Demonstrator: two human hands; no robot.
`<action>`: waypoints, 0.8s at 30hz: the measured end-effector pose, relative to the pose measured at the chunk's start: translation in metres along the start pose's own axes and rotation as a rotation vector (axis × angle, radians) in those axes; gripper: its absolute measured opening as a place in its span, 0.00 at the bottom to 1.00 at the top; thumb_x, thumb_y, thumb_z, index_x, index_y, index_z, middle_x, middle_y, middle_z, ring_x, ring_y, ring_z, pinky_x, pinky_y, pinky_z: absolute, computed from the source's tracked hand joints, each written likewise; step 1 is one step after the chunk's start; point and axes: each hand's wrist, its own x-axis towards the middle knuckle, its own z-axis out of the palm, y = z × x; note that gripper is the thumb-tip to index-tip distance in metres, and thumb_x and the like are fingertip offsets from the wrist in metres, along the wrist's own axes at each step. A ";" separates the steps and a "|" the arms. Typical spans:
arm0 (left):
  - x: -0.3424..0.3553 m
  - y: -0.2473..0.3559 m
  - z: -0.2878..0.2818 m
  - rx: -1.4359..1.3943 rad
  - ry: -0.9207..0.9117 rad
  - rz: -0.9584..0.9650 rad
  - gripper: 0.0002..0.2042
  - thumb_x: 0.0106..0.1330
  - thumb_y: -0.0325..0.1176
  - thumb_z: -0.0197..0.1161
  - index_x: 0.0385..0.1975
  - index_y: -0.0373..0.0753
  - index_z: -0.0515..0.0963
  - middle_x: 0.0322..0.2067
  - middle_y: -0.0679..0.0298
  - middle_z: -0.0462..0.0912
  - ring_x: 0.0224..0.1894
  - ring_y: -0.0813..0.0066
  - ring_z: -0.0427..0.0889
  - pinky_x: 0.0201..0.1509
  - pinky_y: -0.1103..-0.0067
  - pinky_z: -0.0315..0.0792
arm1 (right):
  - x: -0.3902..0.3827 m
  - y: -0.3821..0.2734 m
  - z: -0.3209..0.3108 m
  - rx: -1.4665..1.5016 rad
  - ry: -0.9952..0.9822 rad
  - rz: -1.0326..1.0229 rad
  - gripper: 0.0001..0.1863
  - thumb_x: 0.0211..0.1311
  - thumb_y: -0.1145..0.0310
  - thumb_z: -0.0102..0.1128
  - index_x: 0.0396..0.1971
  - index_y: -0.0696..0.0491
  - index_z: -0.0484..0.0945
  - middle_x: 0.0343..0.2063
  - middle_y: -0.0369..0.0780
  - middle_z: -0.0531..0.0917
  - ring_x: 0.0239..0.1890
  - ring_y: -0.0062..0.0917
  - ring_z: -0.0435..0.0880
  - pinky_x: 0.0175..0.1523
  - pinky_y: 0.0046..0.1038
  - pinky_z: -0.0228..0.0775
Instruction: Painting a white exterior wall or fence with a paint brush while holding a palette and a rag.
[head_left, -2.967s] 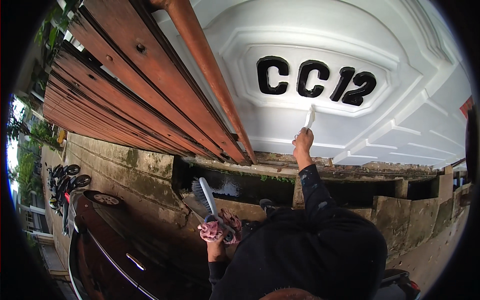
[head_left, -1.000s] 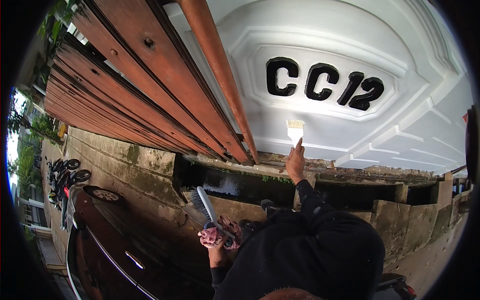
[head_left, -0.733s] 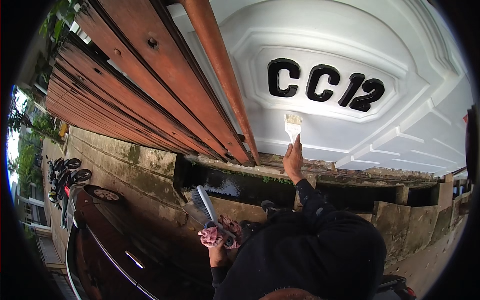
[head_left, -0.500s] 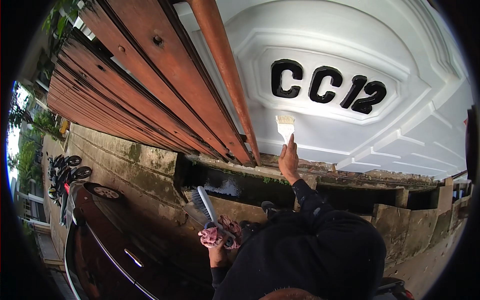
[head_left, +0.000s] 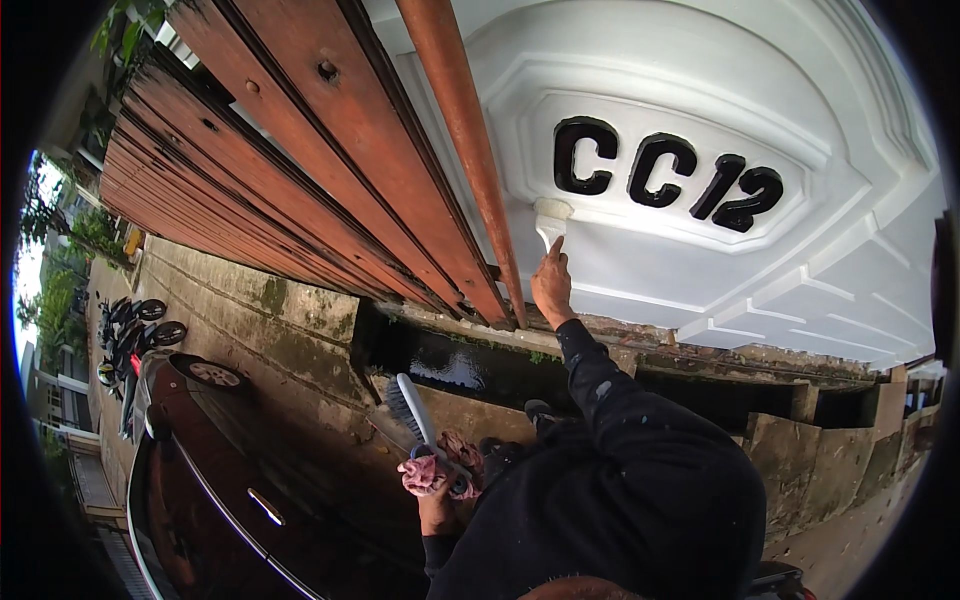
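Head: paintbrush (head_left: 549,220) above right hand (head_left: 552,288) fingers.

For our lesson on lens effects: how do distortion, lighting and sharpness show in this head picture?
Head view: fisheye bends the wooden slats and rusty pole toward a black rim; soft daylight, no hard shadows; white wall bright; right hand and paintbrush fairly sharp; parked motorbikes small, hazy.

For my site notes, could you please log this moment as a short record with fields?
Right hand: right hand raised, holding a paintbrush with its bristles against the white wall
Left hand: left hand low, holding a scrub brush and a pink rag
Wall: white moulded panel, black raised characters above the paintbrush
Left of wall: brown slatted gate
Below: dark car, drain channel
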 end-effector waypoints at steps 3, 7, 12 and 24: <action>-0.002 0.000 0.003 0.027 0.061 -0.013 0.19 0.57 0.21 0.65 0.49 0.39 0.72 0.43 0.66 0.79 0.47 0.71 0.79 0.52 0.73 0.75 | -0.010 -0.001 -0.002 -0.002 -0.076 0.019 0.31 0.70 0.70 0.45 0.67 0.67 0.48 0.44 0.56 0.73 0.40 0.51 0.79 0.43 0.43 0.76; 0.005 -0.005 -0.005 0.069 0.029 0.085 0.19 0.58 0.22 0.64 0.50 0.39 0.72 0.42 0.64 0.79 0.45 0.68 0.80 0.49 0.72 0.76 | -0.052 0.013 -0.010 -0.010 -0.116 -0.024 0.31 0.71 0.69 0.44 0.67 0.67 0.48 0.45 0.57 0.72 0.42 0.52 0.78 0.45 0.44 0.75; 0.010 -0.006 -0.014 0.083 0.030 0.085 0.19 0.57 0.21 0.66 0.49 0.37 0.72 0.43 0.66 0.78 0.46 0.72 0.79 0.51 0.73 0.75 | -0.087 0.031 -0.020 0.006 -0.144 -0.046 0.30 0.72 0.67 0.44 0.67 0.66 0.49 0.47 0.58 0.72 0.45 0.53 0.77 0.47 0.45 0.73; 0.003 0.001 0.004 0.064 0.040 0.084 0.20 0.59 0.21 0.60 0.52 0.40 0.70 0.42 0.63 0.79 0.46 0.66 0.81 0.50 0.70 0.76 | -0.057 0.019 -0.024 0.053 -0.013 -0.085 0.30 0.71 0.68 0.44 0.68 0.62 0.49 0.47 0.56 0.72 0.46 0.53 0.77 0.46 0.46 0.74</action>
